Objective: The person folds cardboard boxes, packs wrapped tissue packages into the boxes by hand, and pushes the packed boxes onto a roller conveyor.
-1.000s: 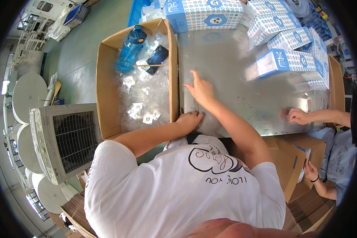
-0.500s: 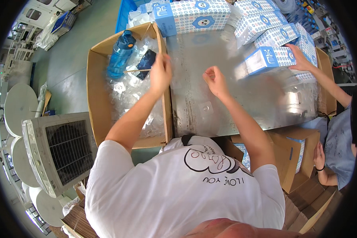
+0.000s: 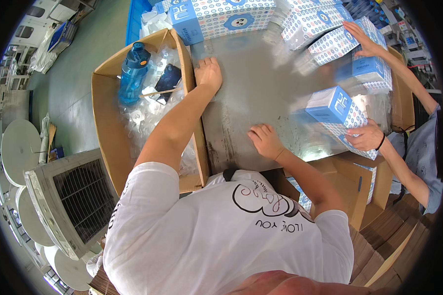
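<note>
My left hand [image 3: 208, 74] rests at the left edge of the metal table [image 3: 246, 69], beside the wall of an open cardboard box [image 3: 103, 118]. Its fingers are loosely bent and apart, and I see nothing in them. Nearer my body, my right hand [image 3: 267, 140] lies on the tabletop with fingers slightly spread. What may be under its fingertips is hidden. Inside the cardboard box are many small clear plastic pieces [image 3: 138, 120], a blue water bottle [image 3: 134, 73], a dark phone [image 3: 168, 77] and a thin stick [image 3: 161, 92].
At right, a co-worker's hand [image 3: 364, 136] grips a blue-and-white patterned carton [image 3: 335, 105]; their other hand [image 3: 364, 42] touches wrapped packs [image 3: 325, 46]. Another patterned carton [image 3: 231, 19] stands at the table's far side. A grey air cooler [image 3: 79, 196] is at left.
My left hand has moved up and onto the table edge; my right hand has come down nearer to me. The co-worker has brought a carton toward the front and reached to the packs behind.
</note>
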`<state>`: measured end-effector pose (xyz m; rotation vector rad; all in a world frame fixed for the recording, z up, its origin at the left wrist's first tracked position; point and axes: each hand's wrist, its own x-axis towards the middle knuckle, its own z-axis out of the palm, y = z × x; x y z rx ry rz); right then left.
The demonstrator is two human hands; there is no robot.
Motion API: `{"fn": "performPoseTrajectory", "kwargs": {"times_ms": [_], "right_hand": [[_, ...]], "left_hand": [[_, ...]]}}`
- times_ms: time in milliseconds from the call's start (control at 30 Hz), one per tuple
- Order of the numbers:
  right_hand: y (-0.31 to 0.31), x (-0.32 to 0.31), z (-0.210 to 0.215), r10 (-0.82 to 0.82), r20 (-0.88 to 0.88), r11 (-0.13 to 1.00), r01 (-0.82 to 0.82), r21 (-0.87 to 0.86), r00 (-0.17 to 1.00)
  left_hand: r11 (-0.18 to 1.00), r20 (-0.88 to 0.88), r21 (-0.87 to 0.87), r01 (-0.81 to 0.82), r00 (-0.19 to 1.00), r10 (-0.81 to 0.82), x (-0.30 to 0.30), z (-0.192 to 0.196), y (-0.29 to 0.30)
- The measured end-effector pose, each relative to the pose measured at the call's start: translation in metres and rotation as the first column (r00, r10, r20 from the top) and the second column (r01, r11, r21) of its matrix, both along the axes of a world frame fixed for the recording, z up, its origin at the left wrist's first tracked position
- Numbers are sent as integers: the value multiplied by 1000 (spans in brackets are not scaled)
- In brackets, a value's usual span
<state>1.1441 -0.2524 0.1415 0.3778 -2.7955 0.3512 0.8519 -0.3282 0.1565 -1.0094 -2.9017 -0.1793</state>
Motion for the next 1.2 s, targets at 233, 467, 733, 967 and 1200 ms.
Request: {"fn": "performPoseTrajectory", "kwargs": {"times_ms": [233, 467, 733, 967, 1200], "right_hand": [[14, -54, 3, -290, 95, 945, 301, -130, 952], [-21, -120, 40, -209, 505, 908, 358, -218, 837], [-35, -153, 40, -336, 339, 880, 421, -221, 879], [45, 81, 105, -678, 452, 351, 796, -493, 579], [-25, 309, 113, -956, 290, -46, 958, -285, 41]], "left_hand": [[998, 210, -64, 29, 978, -15, 5, 29, 7], [992, 389, 6, 123, 914, -115, -10, 28, -13], [954, 496, 298, 14, 852, -167, -24, 0, -10], [782, 625, 622, 41, 575, -527, 56, 21, 30], [517, 629, 763, 389, -262, -731, 351, 83, 90]]}}
